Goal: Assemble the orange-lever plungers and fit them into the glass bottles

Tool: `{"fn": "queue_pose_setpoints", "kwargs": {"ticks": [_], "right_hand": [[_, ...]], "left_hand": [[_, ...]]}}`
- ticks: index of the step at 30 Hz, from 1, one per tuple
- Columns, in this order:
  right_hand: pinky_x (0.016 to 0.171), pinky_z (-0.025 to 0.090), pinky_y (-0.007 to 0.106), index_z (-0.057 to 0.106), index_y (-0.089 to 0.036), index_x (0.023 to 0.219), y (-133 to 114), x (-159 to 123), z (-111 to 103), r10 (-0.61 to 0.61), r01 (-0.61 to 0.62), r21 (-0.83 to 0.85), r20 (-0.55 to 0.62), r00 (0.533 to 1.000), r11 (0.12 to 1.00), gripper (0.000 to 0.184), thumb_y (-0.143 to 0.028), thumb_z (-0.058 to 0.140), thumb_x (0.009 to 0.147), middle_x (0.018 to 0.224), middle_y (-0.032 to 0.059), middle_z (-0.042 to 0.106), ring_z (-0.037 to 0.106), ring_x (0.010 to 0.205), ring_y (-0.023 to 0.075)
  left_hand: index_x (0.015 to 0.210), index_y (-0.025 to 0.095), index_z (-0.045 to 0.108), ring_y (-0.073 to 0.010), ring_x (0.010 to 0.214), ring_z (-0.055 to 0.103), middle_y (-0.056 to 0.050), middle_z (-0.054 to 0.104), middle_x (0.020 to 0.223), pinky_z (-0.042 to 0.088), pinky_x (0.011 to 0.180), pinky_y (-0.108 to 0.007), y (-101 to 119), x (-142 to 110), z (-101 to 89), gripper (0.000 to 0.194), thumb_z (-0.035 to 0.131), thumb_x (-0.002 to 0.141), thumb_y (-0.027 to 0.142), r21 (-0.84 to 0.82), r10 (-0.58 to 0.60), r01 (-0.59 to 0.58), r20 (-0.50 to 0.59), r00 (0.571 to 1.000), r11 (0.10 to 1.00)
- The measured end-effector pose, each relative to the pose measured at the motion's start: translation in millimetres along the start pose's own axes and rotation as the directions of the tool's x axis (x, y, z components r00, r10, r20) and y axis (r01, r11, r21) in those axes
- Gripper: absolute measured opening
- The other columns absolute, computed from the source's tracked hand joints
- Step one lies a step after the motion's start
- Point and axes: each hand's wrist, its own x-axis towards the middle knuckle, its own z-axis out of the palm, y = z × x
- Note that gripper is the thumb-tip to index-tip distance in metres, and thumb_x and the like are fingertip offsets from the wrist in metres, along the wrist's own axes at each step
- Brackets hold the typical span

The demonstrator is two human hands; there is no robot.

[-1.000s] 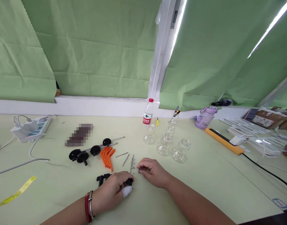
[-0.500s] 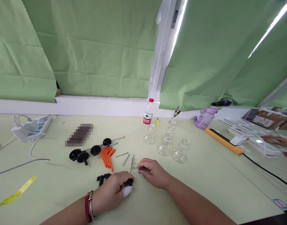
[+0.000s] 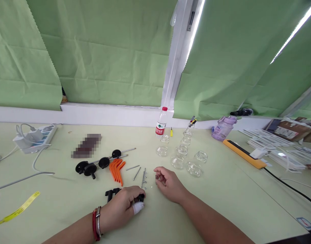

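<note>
My left hand (image 3: 123,205), with a white wrap on the thumb, is closed round a small black plastic part (image 3: 140,197), mostly hidden by the fingers. Other black plastic pieces (image 3: 109,195) lie just behind that hand. To its right, my right hand (image 3: 169,184) hovers low over the table, fingers loosely curled and apart with nothing visible in them. A tiny bright piece (image 3: 151,186) rests on the table between the hands. Several metal screws (image 3: 136,173) and small nuts (image 3: 145,182) lie beyond. Orange angled pieces (image 3: 116,172) lie side by side to their left.
Black discs with metal rods (image 3: 103,163) lie at left. Several glass jars (image 3: 177,162) stand right of centre, behind them a water bottle (image 3: 160,125). A purple bottle (image 3: 222,128), an orange power strip (image 3: 243,154) and a white power strip (image 3: 47,139) edge the work area.
My right hand has moved slightly right, and its fingers have opened. A tiny piece now shows on the table where the fingertips were. My left hand stays put.
</note>
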Motion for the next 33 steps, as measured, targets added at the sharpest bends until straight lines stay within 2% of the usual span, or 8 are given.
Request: {"fn": "queue_pose_setpoints", "kwargs": {"ticks": [3,8,11,14,17,20,29,33], "right_hand": [[0.061,0.044,0.025,0.050,-0.023,0.105,6,2,-1,0.085,-0.085,-0.081,-0.005,0.996,0.993,0.028,-0.013,0.050,0.079,0.078,-0.0013,0.057,0.050,0.063,0.0122],[0.062,0.043,0.026,0.054,-0.023,0.094,9,3,1,0.084,-0.082,-0.197,0.004,0.996,0.977,0.021,-0.012,0.053,0.076,0.082,0.0008,0.059,0.053,0.069,0.0144],[0.066,0.044,0.027,0.056,-0.022,0.091,8,3,1,0.041,-0.039,-0.221,0.005,0.999,0.974,0.017,-0.012,0.054,0.077,0.087,0.0027,0.059,0.054,0.076,0.0162],[0.070,0.044,0.029,0.060,-0.021,0.088,5,1,1,-0.059,0.060,-0.224,0.010,0.998,0.973,0.016,-0.012,0.054,0.077,0.092,0.0037,0.058,0.054,0.081,0.0170],[0.069,0.044,0.029,0.064,-0.022,0.086,1,0,1,-0.172,0.178,-0.217,0.045,0.984,0.960,0.015,-0.013,0.055,0.078,0.091,0.0037,0.056,0.053,0.082,0.0169],[0.066,0.043,0.029,0.065,-0.022,0.080,-1,-1,4,-0.231,0.247,-0.238,0.094,0.968,0.939,0.012,-0.013,0.057,0.078,0.086,0.0028,0.055,0.051,0.078,0.0164],[0.066,0.042,0.028,0.064,-0.021,0.072,2,1,10,-0.261,0.290,-0.296,0.136,0.956,0.910,0.016,-0.009,0.055,0.078,0.083,0.0027,0.056,0.050,0.077,0.0164],[0.066,0.042,0.029,0.062,-0.020,0.072,-4,2,7,-0.271,0.301,-0.282,0.142,0.952,0.911,0.016,-0.011,0.052,0.081,0.083,0.0032,0.057,0.050,0.076,0.0165]], "left_hand": [[0.077,0.019,0.053,-0.0129,0.067,0.050,0.001,0.057,0.076,0.040,0.062,-0.021,0,0,-0.5,0.010,0.045,0.080,0.012,-0.008,0.003,-0.003,0.000,1.000,1.000],[0.078,0.020,0.052,-0.0126,0.067,0.049,0.001,0.057,0.076,0.039,0.062,-0.021,0,1,-1.0,0.010,0.045,0.080,0.012,-0.010,0.002,-0.002,0.000,1.000,1.000],[0.076,0.020,0.051,-0.0125,0.067,0.048,0.001,0.056,0.075,0.039,0.062,-0.021,0,0,-0.8,0.010,0.045,0.081,0.013,-0.007,-0.010,0.010,0.005,1.000,1.000],[0.076,0.020,0.050,-0.0124,0.067,0.048,0.001,0.056,0.075,0.039,0.062,-0.021,0,0,-0.3,0.009,0.045,0.081,0.014,-0.008,-0.016,0.017,0.012,1.000,1.000],[0.076,0.019,0.050,-0.0125,0.067,0.048,0.001,0.056,0.076,0.039,0.062,-0.021,-1,0,-0.1,0.009,0.045,0.081,0.015,-0.004,-0.015,0.015,0.015,1.000,1.000],[0.076,0.019,0.051,-0.0128,0.067,0.048,0.001,0.056,0.075,0.039,0.062,-0.021,0,1,-0.4,0.008,0.046,0.081,0.016,0.006,-0.026,0.026,0.019,0.999,1.000],[0.075,0.019,0.051,-0.0129,0.067,0.047,0.001,0.055,0.074,0.039,0.062,-0.022,1,2,-1.7,0.008,0.046,0.079,0.013,0.000,-0.032,0.032,0.017,0.999,0.999],[0.076,0.019,0.051,-0.0129,0.066,0.047,0.001,0.055,0.075,0.039,0.062,-0.021,1,1,-1.3,0.009,0.046,0.079,0.013,-0.005,-0.027,0.027,0.012,1.000,1.000]]}}
